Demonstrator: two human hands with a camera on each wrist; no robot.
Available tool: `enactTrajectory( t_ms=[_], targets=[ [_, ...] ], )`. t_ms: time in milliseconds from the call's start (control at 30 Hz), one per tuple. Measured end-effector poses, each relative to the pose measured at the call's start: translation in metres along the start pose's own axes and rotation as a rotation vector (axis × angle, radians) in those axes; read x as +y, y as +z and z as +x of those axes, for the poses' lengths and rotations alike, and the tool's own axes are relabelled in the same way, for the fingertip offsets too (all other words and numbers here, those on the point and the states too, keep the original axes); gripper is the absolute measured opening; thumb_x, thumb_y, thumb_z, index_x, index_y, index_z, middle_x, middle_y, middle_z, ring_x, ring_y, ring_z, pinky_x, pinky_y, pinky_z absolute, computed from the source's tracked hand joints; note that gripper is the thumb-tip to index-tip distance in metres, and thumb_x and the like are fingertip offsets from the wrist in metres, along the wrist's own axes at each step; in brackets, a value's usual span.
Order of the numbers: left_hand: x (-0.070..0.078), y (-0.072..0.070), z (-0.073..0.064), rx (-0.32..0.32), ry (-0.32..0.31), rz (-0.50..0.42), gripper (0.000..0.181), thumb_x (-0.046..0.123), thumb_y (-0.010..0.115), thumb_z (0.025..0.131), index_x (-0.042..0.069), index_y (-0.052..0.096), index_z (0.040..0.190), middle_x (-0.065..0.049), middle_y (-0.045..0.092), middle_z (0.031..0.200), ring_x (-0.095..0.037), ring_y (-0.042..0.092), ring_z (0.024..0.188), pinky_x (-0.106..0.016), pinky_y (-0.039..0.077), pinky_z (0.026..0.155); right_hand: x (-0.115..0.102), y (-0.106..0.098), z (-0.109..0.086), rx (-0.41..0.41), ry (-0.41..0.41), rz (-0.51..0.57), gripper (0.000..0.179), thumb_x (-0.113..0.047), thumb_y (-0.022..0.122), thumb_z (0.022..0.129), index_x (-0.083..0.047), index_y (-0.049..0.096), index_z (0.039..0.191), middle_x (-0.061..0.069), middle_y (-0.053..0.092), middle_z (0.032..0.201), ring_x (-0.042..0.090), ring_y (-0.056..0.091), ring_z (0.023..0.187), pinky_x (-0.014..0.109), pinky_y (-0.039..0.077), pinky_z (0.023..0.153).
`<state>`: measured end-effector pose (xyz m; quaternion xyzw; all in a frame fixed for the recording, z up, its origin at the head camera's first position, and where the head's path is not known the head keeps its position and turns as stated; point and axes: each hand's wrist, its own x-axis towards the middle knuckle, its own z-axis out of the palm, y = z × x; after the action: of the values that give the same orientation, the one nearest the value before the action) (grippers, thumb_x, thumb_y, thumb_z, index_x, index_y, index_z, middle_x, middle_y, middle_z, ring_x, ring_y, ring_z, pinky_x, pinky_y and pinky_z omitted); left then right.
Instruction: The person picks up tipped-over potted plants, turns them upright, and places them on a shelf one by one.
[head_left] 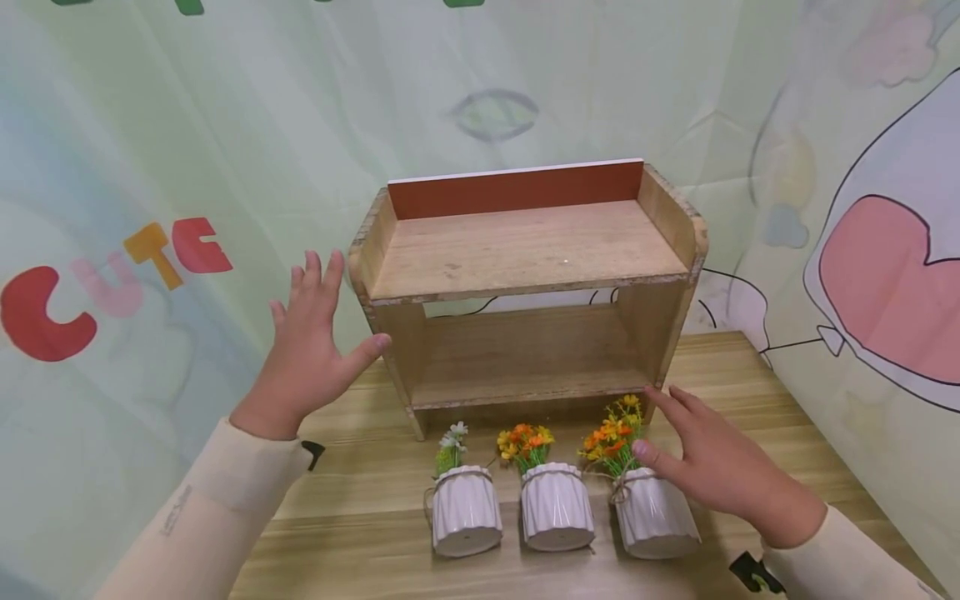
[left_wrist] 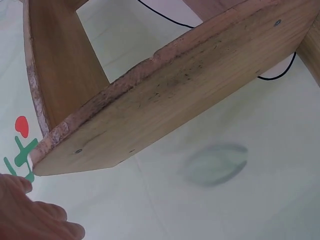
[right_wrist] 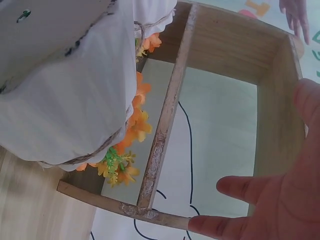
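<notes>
A small wooden shelf (head_left: 525,250) with two boards and a reddish-brown back strip stands on the table. Beside its left side panel my left hand (head_left: 311,367) is raised with fingers spread and nothing held; the left wrist view shows its fingertips near the panel's edge (left_wrist: 135,77). Close to the lower right of the shelf, my right hand (head_left: 723,462) stretches out its fingers over the right white flowerpot (head_left: 656,517) with orange and yellow flowers. Whether it touches the pot or the shelf, I cannot tell. The middle flowerpot (head_left: 557,508) and left flowerpot (head_left: 467,512) stand in a row.
The wood-grain table (head_left: 337,533) reaches under the pots and shelf. A pale printed curtain (head_left: 225,108) hangs behind and to the left, with coloured letters. On the right, another printed sheet (head_left: 862,250) shows a pink heart.
</notes>
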<state>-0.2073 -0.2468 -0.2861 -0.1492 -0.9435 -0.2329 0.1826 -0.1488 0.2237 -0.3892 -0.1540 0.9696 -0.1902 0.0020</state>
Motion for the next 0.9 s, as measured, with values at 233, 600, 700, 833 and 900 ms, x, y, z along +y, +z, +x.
enactTrajectory(
  t_ms=[233,600,700,833,900],
  targets=[
    [-0.003,0.001,0.008,-0.018,-0.055,-0.074,0.111,0.060,0.066,0.097,0.026,-0.011,0.169,-0.005,-0.020,0.175,-0.037,-0.020,0.160,-0.078,-0.015,0.116,0.003,0.000,0.002,-0.034,0.054,0.054,0.084,-0.063,0.052,0.104,-0.004,0.037,0.162,0.040,0.038,0.156,0.064,0.049,0.132,0.078,0.048,0.092],
    [-0.004,0.004,0.021,-0.022,-0.116,-0.198,0.111,0.059,0.066,0.097,0.028,-0.013,0.169,-0.003,-0.020,0.175,-0.033,-0.020,0.161,-0.078,-0.015,0.116,0.005,0.001,0.003,-0.053,0.090,0.135,0.081,-0.061,0.045,0.108,0.000,0.038,0.161,0.038,0.043,0.155,0.064,0.040,0.139,0.079,0.041,0.100],
    [-0.003,0.007,0.025,-0.023,-0.138,-0.235,0.110,0.057,0.065,0.098,0.029,-0.014,0.168,-0.002,-0.020,0.175,-0.032,-0.020,0.161,-0.077,-0.013,0.118,0.006,0.001,0.003,-0.069,0.103,0.158,0.082,-0.061,0.044,0.108,0.002,0.037,0.160,0.038,0.043,0.155,0.065,0.040,0.139,0.079,0.040,0.102],
    [-0.002,0.011,0.029,-0.023,-0.183,-0.281,0.110,0.060,0.064,0.097,0.030,-0.014,0.168,-0.002,-0.019,0.175,-0.033,-0.019,0.161,-0.077,-0.004,0.120,0.007,0.003,0.003,-0.081,0.119,0.188,0.082,-0.060,0.043,0.109,0.004,0.037,0.160,0.039,0.043,0.155,0.064,0.040,0.139,0.079,0.039,0.103],
    [-0.003,0.014,0.031,-0.028,-0.209,-0.309,0.110,0.061,0.064,0.097,0.031,-0.015,0.168,-0.001,-0.019,0.175,-0.033,-0.018,0.161,-0.078,0.001,0.120,0.008,0.004,0.003,-0.080,0.119,0.197,0.081,-0.059,0.043,0.109,0.005,0.037,0.159,0.040,0.044,0.153,0.064,0.042,0.137,0.078,0.040,0.103]
  ],
)
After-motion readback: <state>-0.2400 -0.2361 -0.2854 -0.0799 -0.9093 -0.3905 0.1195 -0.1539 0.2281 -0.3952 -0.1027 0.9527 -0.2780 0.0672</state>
